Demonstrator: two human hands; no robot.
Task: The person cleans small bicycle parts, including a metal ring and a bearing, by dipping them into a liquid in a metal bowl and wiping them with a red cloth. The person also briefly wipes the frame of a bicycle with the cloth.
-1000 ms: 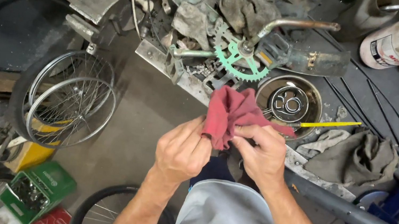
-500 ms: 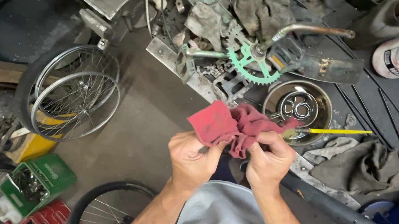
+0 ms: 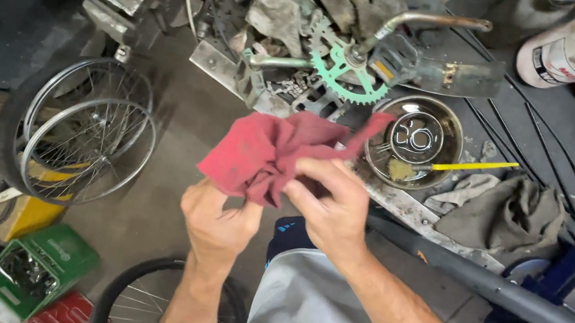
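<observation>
Fingers (image 3: 310,189) of both hands pinch a red rag (image 3: 270,151) | left hand (image 3: 215,219) below | right hand (image 3: 330,208) beside | metal bowl (image 3: 415,140) just beyond

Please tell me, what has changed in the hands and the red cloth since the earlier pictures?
Both hands kept hold of the red rag and went on working it: the left hand dropped below the cloth, the right hand moved over its right side, and the rag spread out leftward. The green chainring, metal bowl and wheels stayed in place.
</observation>
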